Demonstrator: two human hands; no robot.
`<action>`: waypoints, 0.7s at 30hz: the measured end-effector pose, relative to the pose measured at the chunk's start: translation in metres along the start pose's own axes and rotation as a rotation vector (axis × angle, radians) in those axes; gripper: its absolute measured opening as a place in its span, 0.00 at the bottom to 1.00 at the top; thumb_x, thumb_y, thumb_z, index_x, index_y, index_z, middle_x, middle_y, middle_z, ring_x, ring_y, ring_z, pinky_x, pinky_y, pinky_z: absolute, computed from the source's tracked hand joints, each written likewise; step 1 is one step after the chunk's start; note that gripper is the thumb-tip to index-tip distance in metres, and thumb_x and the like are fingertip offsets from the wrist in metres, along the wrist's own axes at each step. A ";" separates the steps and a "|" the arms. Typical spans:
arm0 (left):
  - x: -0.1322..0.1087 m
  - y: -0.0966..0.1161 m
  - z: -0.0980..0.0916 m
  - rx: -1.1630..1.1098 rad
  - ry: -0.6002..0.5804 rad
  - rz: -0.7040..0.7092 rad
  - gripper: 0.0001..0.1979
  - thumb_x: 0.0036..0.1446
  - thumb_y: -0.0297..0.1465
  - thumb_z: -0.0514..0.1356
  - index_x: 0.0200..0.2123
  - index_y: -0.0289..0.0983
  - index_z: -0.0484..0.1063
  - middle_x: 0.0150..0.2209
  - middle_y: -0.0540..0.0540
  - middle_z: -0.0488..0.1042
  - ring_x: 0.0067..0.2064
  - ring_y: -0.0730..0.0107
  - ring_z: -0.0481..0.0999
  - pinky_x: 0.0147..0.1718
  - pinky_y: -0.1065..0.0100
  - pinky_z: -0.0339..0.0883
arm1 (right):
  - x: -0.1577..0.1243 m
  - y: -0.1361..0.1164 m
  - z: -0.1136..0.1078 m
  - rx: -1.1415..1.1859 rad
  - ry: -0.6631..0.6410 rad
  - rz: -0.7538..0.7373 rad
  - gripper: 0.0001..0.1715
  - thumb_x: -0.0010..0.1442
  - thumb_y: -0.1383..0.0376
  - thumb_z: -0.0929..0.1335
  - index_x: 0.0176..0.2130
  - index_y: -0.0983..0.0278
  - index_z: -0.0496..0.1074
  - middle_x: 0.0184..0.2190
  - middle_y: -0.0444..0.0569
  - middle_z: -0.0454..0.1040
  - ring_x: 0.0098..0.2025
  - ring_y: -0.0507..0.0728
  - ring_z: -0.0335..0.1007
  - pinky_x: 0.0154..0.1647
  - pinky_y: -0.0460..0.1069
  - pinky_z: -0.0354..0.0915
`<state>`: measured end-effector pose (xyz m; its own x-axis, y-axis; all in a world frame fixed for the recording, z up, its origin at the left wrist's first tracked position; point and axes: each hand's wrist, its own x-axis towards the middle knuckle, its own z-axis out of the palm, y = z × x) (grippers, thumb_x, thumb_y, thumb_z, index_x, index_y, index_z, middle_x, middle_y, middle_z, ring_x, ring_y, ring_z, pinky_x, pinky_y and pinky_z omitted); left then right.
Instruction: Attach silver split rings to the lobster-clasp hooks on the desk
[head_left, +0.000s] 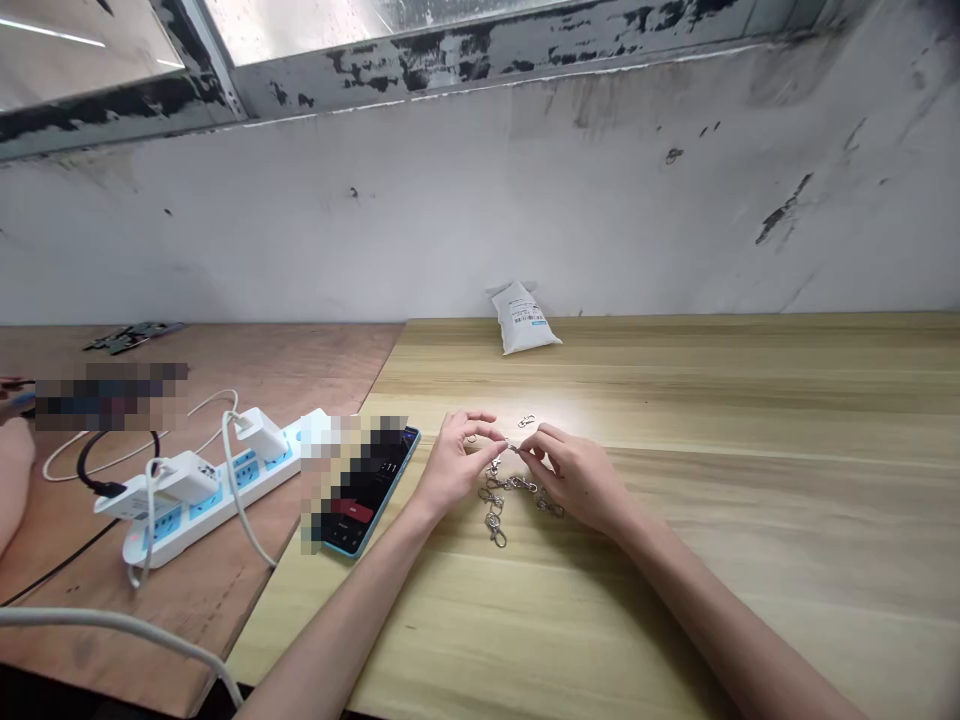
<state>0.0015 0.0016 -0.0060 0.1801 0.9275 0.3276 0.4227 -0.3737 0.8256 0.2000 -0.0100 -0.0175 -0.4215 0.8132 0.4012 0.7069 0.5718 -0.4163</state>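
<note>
Left hand [452, 468] and right hand [574, 478] both pinch narrowly, their fingertips meeting on the top link of a metal clasp chain [508, 485], which lies between them, about equally near each, on a pale wooden tabletop [697, 390]. Its long axis runs back toward the person, forking rightward; a loose clasp [526, 420] sits just beyond.

We cannot read the blurred black smartphone [367, 500], and the small silver metal chain [510, 485] is too small to tell.
</note>
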 end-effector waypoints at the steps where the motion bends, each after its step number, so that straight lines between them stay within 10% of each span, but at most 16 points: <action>1: 0.000 0.001 0.000 -0.006 0.003 -0.007 0.01 0.54 0.30 0.66 0.31 0.40 0.79 0.47 0.44 0.74 0.53 0.59 0.70 0.56 0.52 0.61 | 0.000 0.000 -0.001 0.006 0.000 -0.004 0.11 0.67 0.63 0.61 0.36 0.62 0.71 0.33 0.45 0.73 0.24 0.49 0.62 0.26 0.45 0.54; 21: -0.001 0.006 -0.001 -0.084 -0.062 -0.051 0.03 0.52 0.33 0.67 0.29 0.40 0.77 0.48 0.44 0.74 0.54 0.59 0.69 0.58 0.53 0.59 | 0.001 -0.002 -0.004 0.080 0.147 0.032 0.14 0.68 0.61 0.62 0.39 0.60 0.76 0.33 0.47 0.72 0.25 0.49 0.62 0.29 0.45 0.56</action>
<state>0.0025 -0.0014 -0.0009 0.2162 0.9420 0.2569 0.3570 -0.3212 0.8771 0.2005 -0.0103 -0.0132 -0.3078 0.8096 0.4998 0.6685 0.5578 -0.4918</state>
